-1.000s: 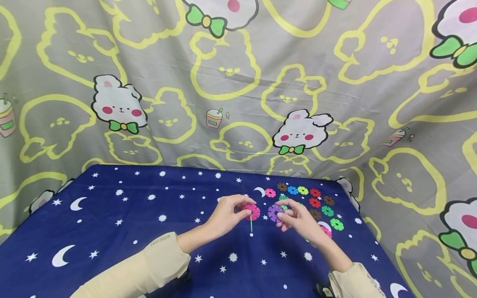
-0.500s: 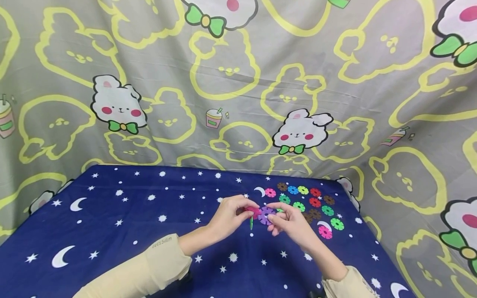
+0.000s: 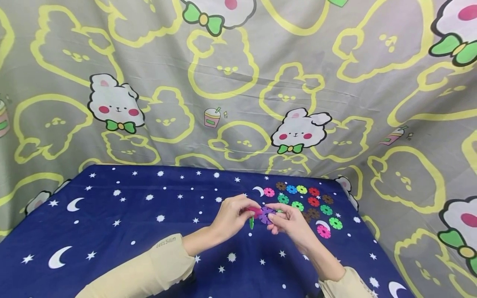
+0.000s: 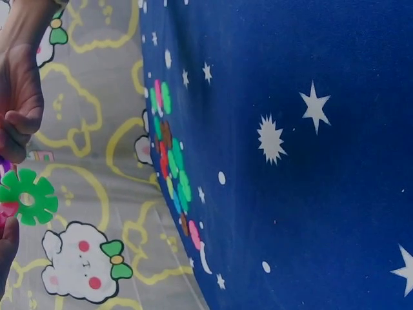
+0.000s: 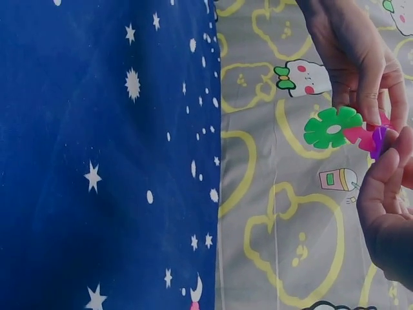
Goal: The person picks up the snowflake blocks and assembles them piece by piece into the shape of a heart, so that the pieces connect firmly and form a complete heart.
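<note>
The bench (image 3: 93, 215) is being bordered along its back by a grey printed curtain (image 3: 156, 62). On the bench's right side, loose slotted discs (image 3: 314, 201) in several colours are being supported; some are being partly hidden by the right hand (image 3: 288, 219). Above the bench, the left hand (image 3: 231, 217) is being kept narrow, a pink disc (image 3: 255, 212) being pinched between thumb and fingers. A green disc (image 3: 251, 223) is being carried in contact with the pink disc. To the right, a purple disc (image 3: 266, 216) is being pinched by the right hand, also narrow, and held against the pink disc; slot engagement cannot be determined.
</note>
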{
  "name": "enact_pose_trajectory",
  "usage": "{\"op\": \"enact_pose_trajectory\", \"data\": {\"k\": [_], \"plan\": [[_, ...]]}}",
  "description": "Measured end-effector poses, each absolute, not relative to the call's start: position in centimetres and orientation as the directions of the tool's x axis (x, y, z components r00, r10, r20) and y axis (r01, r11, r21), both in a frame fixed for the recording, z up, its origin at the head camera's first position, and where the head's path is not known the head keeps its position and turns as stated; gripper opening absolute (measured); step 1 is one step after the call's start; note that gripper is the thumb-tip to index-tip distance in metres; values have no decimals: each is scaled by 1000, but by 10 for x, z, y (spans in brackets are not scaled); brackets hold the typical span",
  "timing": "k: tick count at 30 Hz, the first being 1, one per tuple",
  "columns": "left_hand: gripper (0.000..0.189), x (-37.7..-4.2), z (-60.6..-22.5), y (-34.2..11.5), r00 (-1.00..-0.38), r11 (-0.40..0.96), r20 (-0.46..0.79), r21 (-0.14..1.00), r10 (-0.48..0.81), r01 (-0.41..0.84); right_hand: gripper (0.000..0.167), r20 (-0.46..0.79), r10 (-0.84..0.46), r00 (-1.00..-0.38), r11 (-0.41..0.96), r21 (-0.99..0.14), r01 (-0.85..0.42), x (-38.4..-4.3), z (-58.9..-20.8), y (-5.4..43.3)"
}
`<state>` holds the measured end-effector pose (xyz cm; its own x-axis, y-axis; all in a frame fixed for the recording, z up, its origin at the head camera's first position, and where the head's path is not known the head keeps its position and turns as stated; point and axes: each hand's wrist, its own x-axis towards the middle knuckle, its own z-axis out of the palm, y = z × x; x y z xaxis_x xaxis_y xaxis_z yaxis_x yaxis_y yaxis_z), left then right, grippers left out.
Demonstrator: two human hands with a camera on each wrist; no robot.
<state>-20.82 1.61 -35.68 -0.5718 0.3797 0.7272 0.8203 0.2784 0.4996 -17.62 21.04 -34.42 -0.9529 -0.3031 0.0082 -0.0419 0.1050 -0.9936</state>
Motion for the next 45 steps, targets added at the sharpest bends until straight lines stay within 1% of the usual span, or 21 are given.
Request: {"op": "enact_pose_trajectory", "data": {"k": [4,9,14,17,20,22,24,28,30,32,35,37,40,43,45], "plan": [[14,-208,-357,16,-574,268,724,507,383,819,45,0,-319,-948,72,-997,-25,-176,-346,209],[14,-207,-358,16,-580,266,721,515,379,814,46,26,-334,-942,49,-998,-45,-175,-345,208],[13,-210,-352,16,-595,263,674,537,438,801,45,46,-318,-947,103,-991,-83,-178,-340,211],[14,-213,-348,15,-619,279,612,563,493,778,42,68,-302,-951,158,-980,-120,-182,-337,212],[14,-216,-347,13,-641,282,551,599,534,749,41,102,-290,-952,177,-971,-158,-185,-337,211],[14,-217,-348,12,-669,281,523,636,528,719,40,143,-271,-952,187,-962,-198,-187,-339,210],[13,-218,-349,11,-710,274,507,684,489,677,39,199,-247,-949,198,-948,-250,-189,-343,209],[15,-223,-351,8,-825,242,463,802,324,546,37,319,-223,-921,267,-889,-372,-189,-351,208],[15,-225,-351,8,-876,166,400,877,270,452,35,369,-230,-900,312,-848,-428,-188,-355,207],[16,-225,-350,8,-908,81,325,931,264,357,30,422,-229,-877,359,-801,-479,-188,-358,205],[18,-223,-349,9,-922,-9,230,971,312,239,19,500,-184,-846,416,-740,-528,-187,-360,202],[20,-221,-349,10,-920,21,232,968,315,252,11,548,-142,-824,436,-712,-550,-188,-359,200],[24,-218,-348,10,-907,112,323,925,270,363,7,583,-90,-808,455,-697,-554,-186,-356,197],[27,-215,-349,10,-853,214,466,831,236,513,1,583,-74,-809,447,-706,-549,-184,-353,196],[28,-215,-349,10,-795,240,547,761,263,603,3,573,-82,-815,432,-717,-547,-184,-353,197]]}}
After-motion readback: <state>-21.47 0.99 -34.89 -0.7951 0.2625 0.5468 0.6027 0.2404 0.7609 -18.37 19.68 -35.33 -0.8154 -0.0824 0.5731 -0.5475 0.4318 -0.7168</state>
